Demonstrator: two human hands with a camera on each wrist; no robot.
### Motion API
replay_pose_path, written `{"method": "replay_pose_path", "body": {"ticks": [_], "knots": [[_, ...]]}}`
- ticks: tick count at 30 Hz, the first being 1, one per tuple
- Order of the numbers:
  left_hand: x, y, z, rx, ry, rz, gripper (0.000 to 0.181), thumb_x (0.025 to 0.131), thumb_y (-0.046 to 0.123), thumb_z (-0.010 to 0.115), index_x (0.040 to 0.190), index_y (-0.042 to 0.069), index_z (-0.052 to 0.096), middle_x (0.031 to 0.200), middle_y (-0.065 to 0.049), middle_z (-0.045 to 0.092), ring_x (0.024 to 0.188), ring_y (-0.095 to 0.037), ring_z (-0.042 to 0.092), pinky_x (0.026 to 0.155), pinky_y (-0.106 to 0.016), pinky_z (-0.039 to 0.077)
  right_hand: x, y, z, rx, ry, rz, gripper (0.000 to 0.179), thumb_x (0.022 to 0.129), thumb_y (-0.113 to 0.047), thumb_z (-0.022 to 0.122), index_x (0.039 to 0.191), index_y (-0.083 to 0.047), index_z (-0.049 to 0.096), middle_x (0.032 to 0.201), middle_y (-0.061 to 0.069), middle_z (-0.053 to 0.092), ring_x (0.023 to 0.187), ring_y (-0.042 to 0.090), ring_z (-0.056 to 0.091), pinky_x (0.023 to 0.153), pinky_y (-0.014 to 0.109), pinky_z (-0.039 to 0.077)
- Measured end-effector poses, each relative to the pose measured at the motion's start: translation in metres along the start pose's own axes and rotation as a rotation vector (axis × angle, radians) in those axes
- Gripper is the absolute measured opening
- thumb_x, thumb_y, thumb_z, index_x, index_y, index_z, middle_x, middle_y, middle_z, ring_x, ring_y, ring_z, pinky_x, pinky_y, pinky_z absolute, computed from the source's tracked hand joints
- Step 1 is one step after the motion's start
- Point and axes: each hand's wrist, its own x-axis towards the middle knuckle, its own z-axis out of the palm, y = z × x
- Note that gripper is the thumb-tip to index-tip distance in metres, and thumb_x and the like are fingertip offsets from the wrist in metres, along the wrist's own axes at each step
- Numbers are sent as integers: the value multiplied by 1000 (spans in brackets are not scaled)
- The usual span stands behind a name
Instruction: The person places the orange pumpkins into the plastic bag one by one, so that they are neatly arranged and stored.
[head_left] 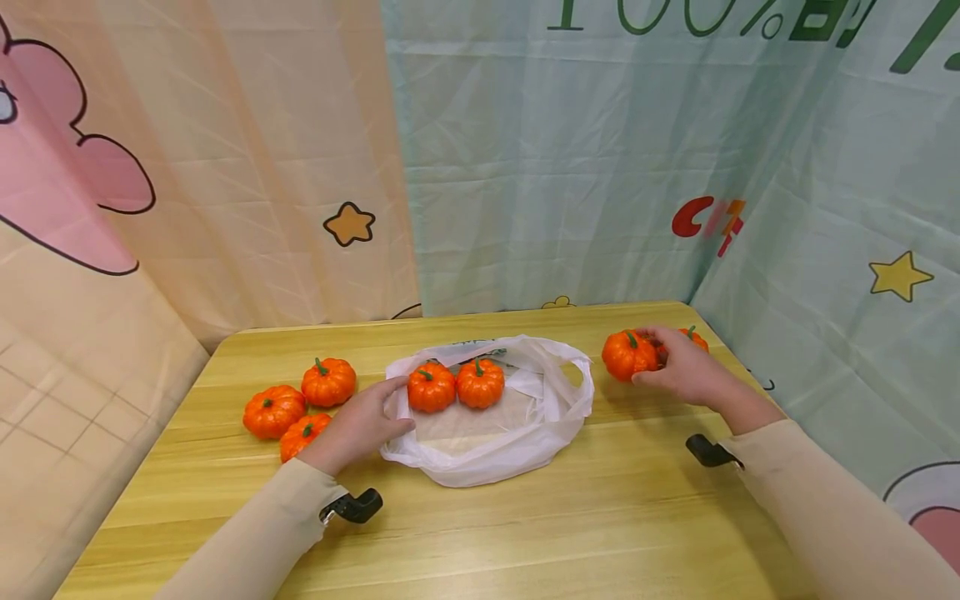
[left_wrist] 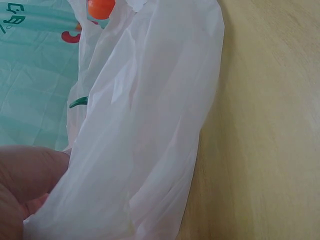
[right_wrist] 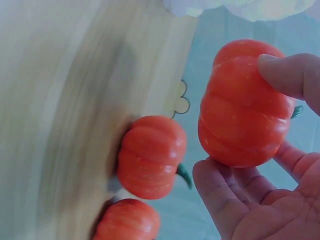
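A white plastic bag [head_left: 487, 471] lies on the table with its mouth spread wide. Two small orange pumpkins [head_left: 481, 384] with green stems sit side by side within it. My left hand [head_left: 365, 425] holds the bag's left rim, thumb apart from the fingers; in the left wrist view the white film [left_wrist: 145, 125] covers part of the fingers. To the right of the bag, my right hand [head_left: 684, 367] grips another pumpkin [head_left: 628, 356] between thumb and fingertips. The right wrist view shows this held pumpkin [right_wrist: 245, 107] raised, its stem pointing toward the palm side.
Three more pumpkins [head_left: 274, 412] cluster on the table left of the bag, beside my left forearm. Two others [right_wrist: 151, 157] stand on the table near my right hand. Printed curtains [head_left: 525, 183] hang close behind the wooden table [head_left: 480, 550] and along its right side.
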Motion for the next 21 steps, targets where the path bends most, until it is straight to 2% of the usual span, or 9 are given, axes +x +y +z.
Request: {"method": "replay_pose_path", "body": {"ticks": [6, 12, 17, 21], "knots": [[-1, 1, 0, 1, 0, -2, 75, 94, 25, 80, 159, 9, 46, 154, -23, 55, 115, -32, 60, 106, -53, 54, 7, -17, -2, 35, 7, 12, 78, 93, -19, 79, 155, 4, 37, 148, 31, 49, 124, 50, 59, 104, 62, 54], [-1, 1, -1, 1, 1, -5, 75, 94, 25, 80, 159, 10, 45, 155, -23, 54, 115, -32, 60, 105, -51, 55, 15, -46, -7, 71, 16, 32, 81, 95, -20, 76, 160, -1, 32, 154, 29, 42, 133, 50, 56, 104, 61, 55], [-1, 1, -1, -3, -2, -16, 75, 94, 25, 80, 160, 12, 45, 156, -22, 53, 114, -31, 60, 101, -48, 57, 24, -72, -9, 105, 30, 9, 80, 95, -19, 76, 161, -7, 33, 157, 26, 40, 135, 49, 53, 104, 62, 55], [0, -1, 0, -4, -3, -17, 75, 94, 26, 80, 160, 12, 45, 157, -21, 53, 118, -31, 60, 106, -52, 54, 31, -96, -8, 127, 55, -26, 79, 95, -19, 77, 160, -9, 34, 156, 22, 42, 132, 45, 55, 102, 58, 57]]}}
